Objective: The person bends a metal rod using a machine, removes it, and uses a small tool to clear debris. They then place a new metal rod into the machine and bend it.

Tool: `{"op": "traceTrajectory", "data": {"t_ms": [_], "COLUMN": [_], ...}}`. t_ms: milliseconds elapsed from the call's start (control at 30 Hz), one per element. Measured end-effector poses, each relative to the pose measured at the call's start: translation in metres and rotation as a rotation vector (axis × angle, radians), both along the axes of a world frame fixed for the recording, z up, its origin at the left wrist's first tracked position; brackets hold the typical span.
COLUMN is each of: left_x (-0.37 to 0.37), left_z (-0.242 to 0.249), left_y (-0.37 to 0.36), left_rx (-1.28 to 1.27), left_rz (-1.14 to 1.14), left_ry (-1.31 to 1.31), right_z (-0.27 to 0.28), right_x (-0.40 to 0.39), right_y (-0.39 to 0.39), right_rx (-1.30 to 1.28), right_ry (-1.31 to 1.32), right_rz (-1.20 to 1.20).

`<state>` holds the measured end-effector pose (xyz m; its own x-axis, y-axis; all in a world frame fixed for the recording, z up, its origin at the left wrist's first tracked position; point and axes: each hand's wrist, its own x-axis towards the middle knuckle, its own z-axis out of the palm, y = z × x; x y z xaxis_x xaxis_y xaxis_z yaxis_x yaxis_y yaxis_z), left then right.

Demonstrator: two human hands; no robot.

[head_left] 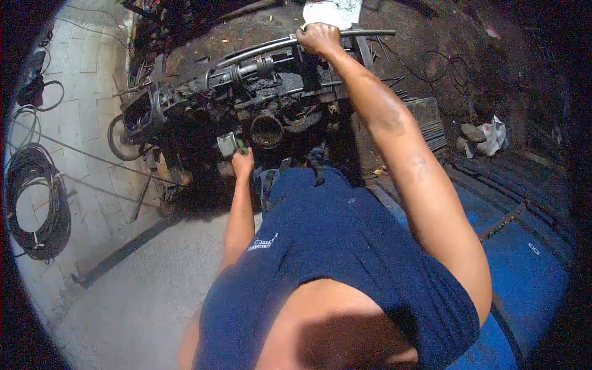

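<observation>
My right hand (320, 38) is wrapped round a long metal rod (265, 49) at the far side of a dark, greasy machine (216, 108). A second bar lies close alongside that rod. Nearer my body, my left hand (243, 163) is closed on a small green piece (241, 147), whose kind I cannot tell. Right beside it is a pale square box (227, 144) on the machine's near side. A round metal cup (267, 132) with brownish contents sits just right of the left hand. Black shavings (277, 83) cover the machine's middle.
A coil of black cable (38, 200) lies on the tiled floor at left, with loose cable running towards the machine. A handwheel (120, 137) juts from the machine's left end. On the right are stacked rods (433, 132), stones (472, 132) and a blue surface (530, 277).
</observation>
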<state>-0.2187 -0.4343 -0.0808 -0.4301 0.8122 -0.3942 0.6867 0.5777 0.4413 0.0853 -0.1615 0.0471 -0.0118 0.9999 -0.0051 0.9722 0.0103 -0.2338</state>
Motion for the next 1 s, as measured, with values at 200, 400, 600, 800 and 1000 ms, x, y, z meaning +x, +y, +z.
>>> {"op": "traceTrajectory", "data": {"t_ms": [200,400,600,800,1000], "left_x": [-0.007,-0.008,-0.006,-0.007,-0.007], "left_z": [-0.015,-0.016,-0.014,-0.019,-0.018], "left_y": [-0.001,0.001,0.001,-0.001,-0.001], "left_rx": [-0.052,-0.048,-0.036,-0.003,-0.027], "left_rz": [0.043,0.019,-0.005,-0.019,-0.002], "left_ry": [-0.069,-0.031,-0.022,-0.007,-0.024], "right_z": [0.003,0.002,-0.001,-0.003,0.000], "right_x": [-0.004,-0.008,-0.006,-0.005,-0.005], "right_y": [-0.001,0.001,0.004,0.006,0.003], "right_rx": [0.021,-0.017,-0.081,-0.084,-0.030], "right_ry": [-0.024,-0.043,-0.063,-0.071,-0.047], "right_rz": [0.006,0.010,-0.020,-0.031,0.040]}}
